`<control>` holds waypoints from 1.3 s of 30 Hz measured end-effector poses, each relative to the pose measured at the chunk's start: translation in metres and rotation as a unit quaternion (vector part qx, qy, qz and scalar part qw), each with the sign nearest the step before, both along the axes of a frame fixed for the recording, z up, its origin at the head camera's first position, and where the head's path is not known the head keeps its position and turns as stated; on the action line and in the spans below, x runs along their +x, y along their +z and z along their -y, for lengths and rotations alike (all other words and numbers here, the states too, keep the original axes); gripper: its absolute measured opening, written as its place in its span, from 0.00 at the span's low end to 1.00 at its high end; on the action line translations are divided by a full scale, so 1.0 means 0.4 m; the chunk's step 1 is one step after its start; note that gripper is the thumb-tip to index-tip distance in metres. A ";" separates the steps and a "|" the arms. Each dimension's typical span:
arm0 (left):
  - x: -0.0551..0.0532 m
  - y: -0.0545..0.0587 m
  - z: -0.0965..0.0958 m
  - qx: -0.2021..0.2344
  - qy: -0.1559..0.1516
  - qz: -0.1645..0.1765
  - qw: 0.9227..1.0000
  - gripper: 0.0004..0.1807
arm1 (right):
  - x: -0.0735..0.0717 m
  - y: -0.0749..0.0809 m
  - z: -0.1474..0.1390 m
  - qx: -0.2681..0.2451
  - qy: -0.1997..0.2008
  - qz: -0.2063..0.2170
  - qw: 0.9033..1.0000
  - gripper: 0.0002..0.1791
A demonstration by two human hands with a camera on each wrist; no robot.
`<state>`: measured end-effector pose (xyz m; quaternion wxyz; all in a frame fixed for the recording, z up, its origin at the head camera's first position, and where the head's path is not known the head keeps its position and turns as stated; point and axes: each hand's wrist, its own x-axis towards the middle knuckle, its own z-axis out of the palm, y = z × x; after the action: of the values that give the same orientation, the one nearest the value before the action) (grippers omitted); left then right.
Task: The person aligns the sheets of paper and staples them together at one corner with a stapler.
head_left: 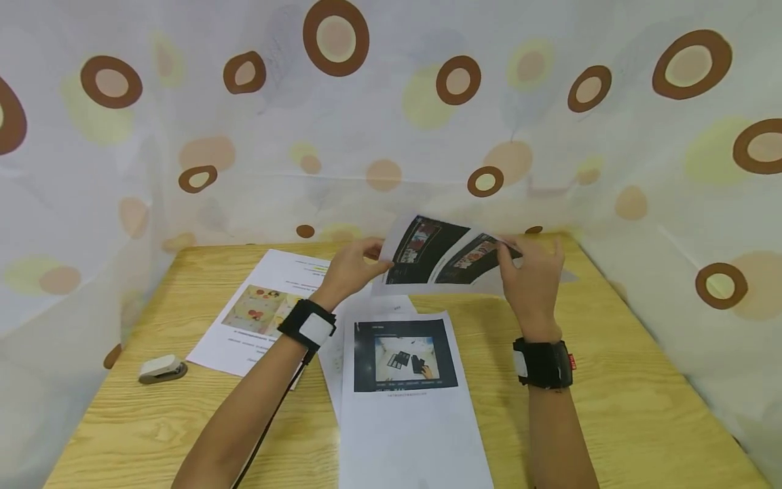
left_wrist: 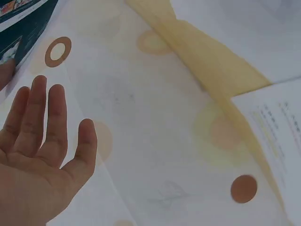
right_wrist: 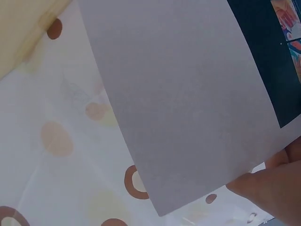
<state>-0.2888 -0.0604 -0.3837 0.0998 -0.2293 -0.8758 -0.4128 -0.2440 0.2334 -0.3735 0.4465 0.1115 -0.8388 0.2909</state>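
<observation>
You held the printed sheet point(head_left: 453, 255) raised and tilted above the table point(head_left: 623, 407). Your left hand point(head_left: 348, 272) pinched its left edge, thumb in front — the other fingers stretched out fairly straight — while your right hand point(head_left: 533, 282) pinched it toward the right, thumb in front and fingertips brought together on the paper. Nearer you, the page with the dark picture point(head_left: 412, 438) lay flat, overlapping another page point(head_left: 330, 367). To the left lay the page with the coloured photo point(head_left: 214, 350), the stapler point(head_left: 161, 369) just beside it.
</observation>
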 end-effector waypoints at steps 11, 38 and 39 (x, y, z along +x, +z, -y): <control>-0.005 -0.046 0.027 0.208 -0.058 0.139 0.966 0.10 | 0.018 0.033 -0.014 -0.162 0.044 0.035 0.985 0.10; 0.053 0.099 0.053 0.373 -0.054 0.009 0.926 0.10 | 0.092 0.103 -0.001 -0.185 0.061 0.092 0.976 0.11; 0.058 0.104 0.054 0.374 -0.055 0.004 0.926 0.10 | 0.096 0.103 0.000 -0.186 0.060 0.088 0.977 0.11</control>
<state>-0.2657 -0.0820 -0.3422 0.1518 -0.2211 -0.6446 -0.7160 -0.2056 0.2334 -0.3323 0.3652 0.0506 -0.7980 0.4768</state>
